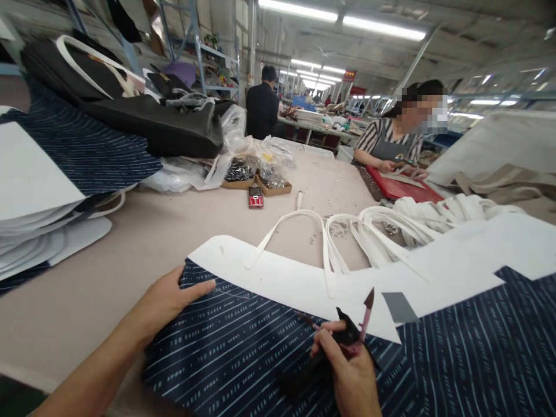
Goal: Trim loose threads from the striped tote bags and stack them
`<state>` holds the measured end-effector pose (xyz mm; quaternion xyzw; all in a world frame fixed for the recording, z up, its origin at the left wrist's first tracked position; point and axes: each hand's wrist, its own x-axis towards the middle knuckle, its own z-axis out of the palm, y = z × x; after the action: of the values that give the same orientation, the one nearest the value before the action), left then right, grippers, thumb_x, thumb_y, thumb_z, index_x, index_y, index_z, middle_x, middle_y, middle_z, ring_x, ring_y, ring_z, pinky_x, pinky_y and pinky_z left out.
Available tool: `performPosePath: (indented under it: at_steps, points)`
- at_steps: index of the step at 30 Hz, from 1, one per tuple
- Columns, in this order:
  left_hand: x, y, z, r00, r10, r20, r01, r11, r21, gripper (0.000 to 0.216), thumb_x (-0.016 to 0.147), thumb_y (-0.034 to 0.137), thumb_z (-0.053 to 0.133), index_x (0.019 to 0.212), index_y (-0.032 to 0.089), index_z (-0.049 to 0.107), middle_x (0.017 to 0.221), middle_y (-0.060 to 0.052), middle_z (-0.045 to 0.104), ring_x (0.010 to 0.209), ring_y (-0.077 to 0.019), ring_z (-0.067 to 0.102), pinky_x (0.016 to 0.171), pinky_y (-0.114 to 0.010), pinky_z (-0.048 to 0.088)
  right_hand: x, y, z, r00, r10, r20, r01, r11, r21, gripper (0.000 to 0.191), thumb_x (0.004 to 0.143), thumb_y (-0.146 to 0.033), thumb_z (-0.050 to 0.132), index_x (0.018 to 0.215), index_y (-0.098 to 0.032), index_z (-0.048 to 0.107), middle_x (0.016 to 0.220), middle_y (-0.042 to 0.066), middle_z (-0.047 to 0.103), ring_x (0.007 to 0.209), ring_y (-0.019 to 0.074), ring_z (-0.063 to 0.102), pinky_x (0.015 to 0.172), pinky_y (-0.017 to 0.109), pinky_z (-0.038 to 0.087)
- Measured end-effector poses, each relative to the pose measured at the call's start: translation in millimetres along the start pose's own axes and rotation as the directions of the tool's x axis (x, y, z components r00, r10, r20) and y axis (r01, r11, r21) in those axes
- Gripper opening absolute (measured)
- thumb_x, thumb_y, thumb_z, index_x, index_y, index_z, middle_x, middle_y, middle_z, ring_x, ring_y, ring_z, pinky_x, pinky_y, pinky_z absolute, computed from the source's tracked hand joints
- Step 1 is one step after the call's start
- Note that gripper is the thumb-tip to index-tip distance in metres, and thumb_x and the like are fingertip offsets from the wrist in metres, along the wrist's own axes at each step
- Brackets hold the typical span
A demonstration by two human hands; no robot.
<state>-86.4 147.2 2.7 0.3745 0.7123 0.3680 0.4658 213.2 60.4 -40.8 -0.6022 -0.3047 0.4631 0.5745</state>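
Observation:
My left hand [176,298] grips the left edge of a navy fabric panel [234,341] printed with pale stripes and lettering. Its thumb lies on top, while the other fingers are mostly hidden. White backing [278,278] runs along the panel's far edge. In my right hand [351,362], over the panel, is a slim pink tool [366,318] with a dark pointed tip facing up and away. A black piece [346,324], whose kind I cannot make out, sits about the fingers. White bag straps [326,249] rest partly on the backing.
Stacked white-backed navy panels [39,185] stand left, below black bags [152,121]. Small boxes of metal parts [273,178] and a red phone [256,197] lie mid-table. White straps [456,214] are heaped right. A co-worker [397,139] handles strips over a red surface; another person [262,107] is farther back.

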Motion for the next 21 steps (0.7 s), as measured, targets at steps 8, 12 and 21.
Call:
performPosePath:
  at_steps: [8, 12, 21]
  points:
    - [-44.8, 14.1, 72.9, 0.96, -0.204, 0.191, 0.276, 0.798, -0.536, 0.03, 0.072, 0.013, 0.077, 0.102, 0.011, 0.072, 0.096, -0.013, 0.079, 0.084, -0.026, 0.074, 0.077, -0.036, 0.061, 6.9, 5.1, -7.2, 0.997, -0.018, 0.076, 0.028, 0.991, -0.13, 0.032, 0.075, -0.046, 0.079, 0.076, -0.018, 0.063, 0.062, 0.001, 0.068, 0.06, 0.0175, 0.063, 0.061, 0.028, 0.051]
    - [-54.2, 20.8, 104.9, 0.928, -0.289, 0.234, 0.371, 0.68, -0.632, 0.024, 0.073, 0.01, 0.078, 0.096, 0.011, 0.072, 0.09, -0.009, 0.079, 0.074, -0.0201, 0.073, 0.072, -0.032, 0.062, 4.9, 2.0, -6.7, 0.998, 0.001, 0.055, 0.01, 0.981, -0.193, 0.034, 0.072, -0.048, 0.079, 0.074, -0.018, 0.063, 0.063, 0.001, 0.067, 0.061, 0.0181, 0.062, 0.061, 0.029, 0.05]
    - [-42.1, 17.6, 125.8, 0.906, -0.367, 0.211, 0.402, 0.589, -0.701, 0.011, 0.082, 0.004, 0.066, 0.09, 0.011, 0.065, 0.069, -0.006, 0.075, 0.063, -0.0214, 0.073, 0.079, -0.04, 0.063, 7.4, -2.3, -5.7, 0.995, -0.045, 0.093, 0.052, 0.995, -0.083, 0.028, 0.082, -0.043, 0.073, 0.073, -0.019, 0.06, 0.065, 0.001, 0.067, 0.066, 0.0177, 0.063, 0.069, 0.03, 0.05]
